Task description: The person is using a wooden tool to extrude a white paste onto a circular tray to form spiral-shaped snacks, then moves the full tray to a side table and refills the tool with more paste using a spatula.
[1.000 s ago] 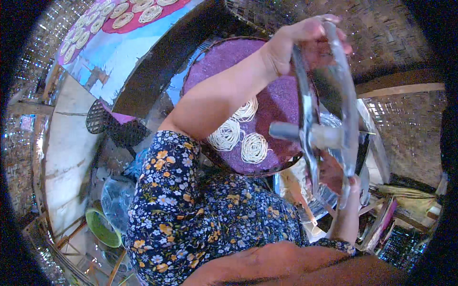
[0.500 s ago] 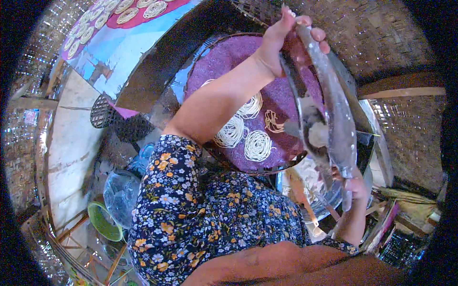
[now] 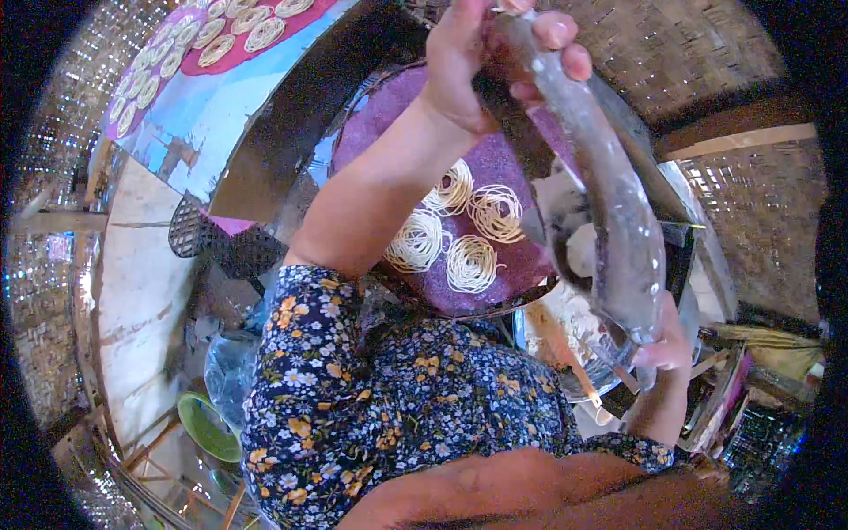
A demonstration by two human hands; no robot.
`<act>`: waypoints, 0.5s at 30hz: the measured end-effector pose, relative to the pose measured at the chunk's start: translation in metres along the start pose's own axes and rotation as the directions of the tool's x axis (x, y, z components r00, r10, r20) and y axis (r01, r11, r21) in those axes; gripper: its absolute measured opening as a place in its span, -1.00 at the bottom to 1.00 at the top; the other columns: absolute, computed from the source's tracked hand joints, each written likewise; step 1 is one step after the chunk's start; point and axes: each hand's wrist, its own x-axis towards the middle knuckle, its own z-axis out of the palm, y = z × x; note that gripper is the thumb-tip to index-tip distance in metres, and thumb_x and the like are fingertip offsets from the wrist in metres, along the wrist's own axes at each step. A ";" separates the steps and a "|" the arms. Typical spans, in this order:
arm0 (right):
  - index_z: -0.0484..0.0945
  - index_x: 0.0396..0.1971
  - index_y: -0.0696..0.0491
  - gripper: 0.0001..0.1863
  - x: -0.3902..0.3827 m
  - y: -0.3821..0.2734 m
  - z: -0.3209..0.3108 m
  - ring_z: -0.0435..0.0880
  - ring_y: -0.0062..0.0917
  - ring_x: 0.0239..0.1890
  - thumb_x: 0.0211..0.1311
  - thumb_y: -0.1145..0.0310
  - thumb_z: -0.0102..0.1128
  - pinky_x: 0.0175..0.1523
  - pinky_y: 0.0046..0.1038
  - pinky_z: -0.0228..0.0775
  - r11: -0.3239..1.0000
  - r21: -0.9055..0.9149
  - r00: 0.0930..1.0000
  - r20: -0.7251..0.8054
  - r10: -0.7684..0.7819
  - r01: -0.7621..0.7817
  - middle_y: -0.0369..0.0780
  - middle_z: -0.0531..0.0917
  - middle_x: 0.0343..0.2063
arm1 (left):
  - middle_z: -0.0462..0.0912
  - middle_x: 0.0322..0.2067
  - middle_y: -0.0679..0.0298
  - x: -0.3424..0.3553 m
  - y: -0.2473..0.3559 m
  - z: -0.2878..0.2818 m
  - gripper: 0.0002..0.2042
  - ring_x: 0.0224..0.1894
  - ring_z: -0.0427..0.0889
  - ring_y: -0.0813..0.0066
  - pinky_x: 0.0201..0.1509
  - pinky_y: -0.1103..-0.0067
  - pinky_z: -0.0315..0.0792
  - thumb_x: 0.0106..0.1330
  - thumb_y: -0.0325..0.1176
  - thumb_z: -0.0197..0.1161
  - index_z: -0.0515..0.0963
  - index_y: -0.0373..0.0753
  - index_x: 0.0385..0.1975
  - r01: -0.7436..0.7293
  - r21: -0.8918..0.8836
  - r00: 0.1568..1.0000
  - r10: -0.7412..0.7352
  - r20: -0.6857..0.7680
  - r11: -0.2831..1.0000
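A long grey two-handled noodle press is held up above the right part of a round tray. My left hand is closed round its far end, fingers wrapped over the top bar. My right hand grips the near end at the right, its fingers partly hidden. Under the press lies a coil of pale noodles on purple cloth, beside several similar coils. My left forearm hides the left part of the cloth.
Behind left, a blue sheet bears many more coils. A container of pale dough or flour with a wooden-handled tool stands below my right hand. A green basin and a clear plastic bag are at the lower left. Woven walls surround the place.
The noodle coil under the press has grown from a few loose strands to a full round. My left hand and the far end of the press have shifted left and nearer.
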 end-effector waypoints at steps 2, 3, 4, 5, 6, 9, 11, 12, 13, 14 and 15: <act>0.36 -0.16 0.25 -0.07 -0.009 -0.003 -0.002 0.43 -0.48 -0.21 -0.73 0.00 0.31 -0.03 -0.50 0.17 0.992 -0.114 0.986 -0.163 0.031 -0.050 -0.20 0.51 -0.28 | 0.44 -0.36 0.24 0.013 0.000 -0.010 -0.65 -0.25 0.43 0.23 -0.36 0.50 0.39 0.20 0.09 -0.16 0.41 -0.02 -0.36 0.015 -0.048 0.981 -0.006 0.192 0.999; 0.38 -0.17 0.25 -0.06 -0.007 -0.002 -0.008 0.43 -0.48 -0.21 -0.76 -0.01 0.30 -0.03 -0.50 0.17 0.980 -0.196 0.983 -0.182 -0.014 -0.022 -0.18 0.51 -0.29 | 0.44 -0.36 0.24 0.015 0.001 -0.013 -0.66 -0.26 0.43 0.23 -0.37 0.48 0.39 0.20 0.09 -0.16 0.41 -0.02 -0.37 -0.003 -0.057 0.974 0.016 0.226 0.998; 0.38 -0.17 0.25 -0.06 -0.002 -0.010 -0.005 0.43 -0.48 -0.21 -0.76 -0.01 0.30 -0.03 -0.50 0.17 0.981 -0.192 0.981 -0.192 -0.012 -0.025 -0.18 0.51 -0.29 | 0.44 -0.36 0.23 0.019 0.000 -0.016 -0.66 -0.27 0.43 0.24 -0.37 0.47 0.39 0.21 0.08 -0.16 0.41 -0.03 -0.37 -0.016 -0.072 0.965 0.034 0.259 0.997; 0.38 -0.17 0.25 -0.08 0.002 -0.026 0.005 0.43 -0.49 -0.22 -0.74 0.00 0.31 -0.03 -0.51 0.17 0.977 -0.210 0.984 -0.177 -0.010 -0.028 -0.19 0.51 -0.29 | 0.44 -0.38 0.24 0.026 0.011 -0.013 -0.66 -0.31 0.43 0.25 -0.40 0.45 0.39 0.21 0.08 -0.16 0.40 -0.02 -0.38 -0.001 -0.027 0.959 0.009 0.282 1.000; 0.39 -0.18 0.25 -0.09 0.005 -0.036 0.011 0.43 -0.50 -0.22 -0.72 0.01 0.31 -0.04 -0.52 0.17 0.973 -0.229 0.987 -0.162 -0.008 -0.030 -0.20 0.51 -0.30 | 0.43 -0.40 0.25 0.027 0.015 -0.007 -0.67 -0.33 0.44 0.26 -0.43 0.43 0.38 0.21 0.08 -0.16 0.40 -0.02 -0.40 -0.018 -0.008 0.971 0.019 0.238 1.000; 0.39 -0.17 0.25 -0.13 0.012 -0.034 0.011 0.43 -0.55 -0.23 -0.67 0.04 0.33 -0.06 -0.55 0.19 0.985 -0.171 0.996 -0.084 -0.034 0.019 -0.23 0.52 -0.30 | 0.41 -0.49 0.30 0.027 0.021 0.023 -0.68 -0.42 0.43 0.30 -0.50 0.41 0.37 0.22 0.08 -0.17 0.38 0.00 -0.45 -0.090 0.071 0.995 0.088 0.036 0.993; 0.41 -0.19 0.24 -0.17 0.012 -0.031 0.019 0.44 -0.56 -0.23 -0.64 0.06 0.35 -0.06 -0.54 0.20 0.995 -0.084 0.997 -0.057 -0.050 0.045 -0.24 0.52 -0.30 | 0.39 -0.51 0.33 0.018 0.023 0.029 -0.66 -0.46 0.41 0.32 -0.50 0.42 0.36 0.21 0.10 -0.20 0.36 0.00 -0.48 -0.086 0.137 0.996 0.089 -0.016 0.987; 0.41 -0.19 0.24 -0.17 0.012 -0.028 0.018 0.44 -0.56 -0.23 -0.64 0.06 0.35 -0.06 -0.54 0.20 0.996 -0.077 0.997 -0.059 -0.052 0.048 -0.24 0.52 -0.30 | 0.39 -0.51 0.34 0.012 0.021 0.035 -0.66 -0.46 0.40 0.32 -0.50 0.41 0.37 0.22 0.10 -0.21 0.36 0.00 -0.48 -0.076 0.106 0.992 0.086 -0.090 0.991; 0.41 -0.20 0.24 -0.17 0.009 -0.024 0.016 0.44 -0.55 -0.24 -0.64 0.06 0.35 -0.07 -0.54 0.21 0.995 -0.081 0.998 -0.006 -0.056 0.055 -0.24 0.53 -0.32 | 0.43 -0.47 0.31 0.010 0.024 0.030 -0.64 -0.40 0.44 0.26 -0.45 0.38 0.39 0.22 0.11 -0.23 0.38 -0.01 -0.47 -0.019 0.135 1.000 0.021 -0.014 0.991; 0.42 -0.20 0.24 -0.18 0.007 -0.021 0.014 0.45 -0.55 -0.26 -0.63 0.06 0.36 -0.08 -0.55 0.22 0.994 -0.085 0.997 0.048 -0.059 0.063 -0.24 0.53 -0.33 | 0.43 -0.47 0.31 0.008 0.020 0.027 -0.64 -0.40 0.44 0.26 -0.45 0.38 0.39 0.22 0.11 -0.23 0.38 -0.01 -0.47 -0.014 0.132 1.000 0.016 -0.015 0.991; 0.42 -0.20 0.24 -0.16 0.003 -0.016 0.014 0.47 -0.55 -0.29 -0.65 0.04 0.36 -0.09 -0.55 0.23 0.994 -0.073 0.997 0.023 -0.073 0.075 -0.25 0.54 -0.37 | 0.44 -0.45 0.28 0.006 0.016 0.025 -0.62 -0.37 0.45 0.23 -0.43 0.36 0.40 0.21 0.12 -0.23 0.39 -0.02 -0.47 0.005 0.113 1.000 -0.008 0.026 0.994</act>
